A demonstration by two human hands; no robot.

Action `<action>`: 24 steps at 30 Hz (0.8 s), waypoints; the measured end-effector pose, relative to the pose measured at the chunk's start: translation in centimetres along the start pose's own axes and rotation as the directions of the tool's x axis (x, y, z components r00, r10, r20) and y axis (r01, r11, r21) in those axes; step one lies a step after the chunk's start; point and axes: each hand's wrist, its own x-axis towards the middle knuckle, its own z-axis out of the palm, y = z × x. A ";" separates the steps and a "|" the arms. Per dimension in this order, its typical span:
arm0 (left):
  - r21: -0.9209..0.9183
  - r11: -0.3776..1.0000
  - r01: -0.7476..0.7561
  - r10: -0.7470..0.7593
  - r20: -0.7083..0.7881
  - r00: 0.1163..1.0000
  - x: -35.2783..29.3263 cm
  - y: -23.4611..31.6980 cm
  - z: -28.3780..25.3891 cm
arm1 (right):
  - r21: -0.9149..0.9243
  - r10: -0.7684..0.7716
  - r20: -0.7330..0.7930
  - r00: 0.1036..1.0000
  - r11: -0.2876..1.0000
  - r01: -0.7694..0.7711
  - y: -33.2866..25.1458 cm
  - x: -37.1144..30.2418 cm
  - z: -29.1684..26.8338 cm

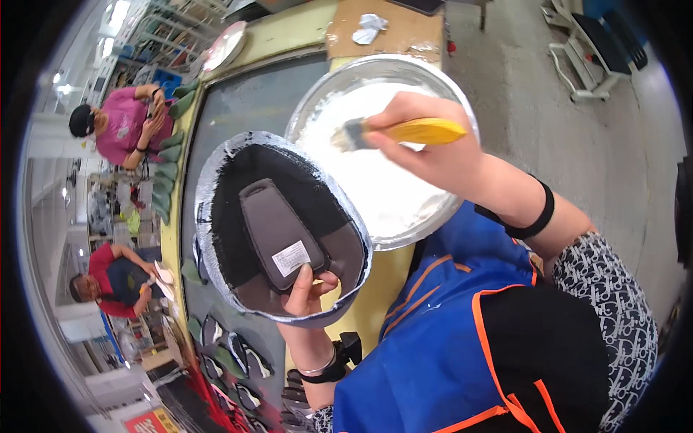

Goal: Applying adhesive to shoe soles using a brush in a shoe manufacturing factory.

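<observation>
- The head view looks steeply down from the wearer's own head, facing the left hand (307,294) and right hand (455,159) at close range.
- Its wide fisheye lens bends straight edges and goes dark at the corners.
- The wearer's apron (404,375) fills the lower right, near; two co-workers (126,123) appear farther off, tipped sideways toward the left rim.
</observation>
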 end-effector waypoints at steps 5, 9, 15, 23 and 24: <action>-0.556 0.824 -0.108 -0.005 -0.198 0.980 1.1 -5.1 -6.9 | -0.191 0.207 -0.074 0.975 0.957 -0.218 1.0 -2.0 -1.1; -0.640 0.725 -0.253 -0.159 -0.513 0.843 3.2 -10.4 -13.0 | -0.156 0.227 -0.056 0.972 0.960 -0.233 3.0 -3.7 -1.4; -0.588 0.808 -0.036 -0.224 -0.365 0.904 4.9 -11.2 -20.1 | -0.059 0.325 -0.032 0.945 0.943 -0.327 4.7 -4.4 -3.4; -0.646 0.687 -0.333 -0.270 -0.652 0.708 5.8 -13.8 -28.1 | -0.005 0.420 -0.008 0.908 0.908 -0.420 4.9 -4.3 -3.3; -0.621 0.677 -0.396 -0.192 -0.668 0.719 5.6 -13.9 -28.8 | -0.033 0.403 -0.017 0.915 0.914 -0.404 4.7 -4.2 -3.2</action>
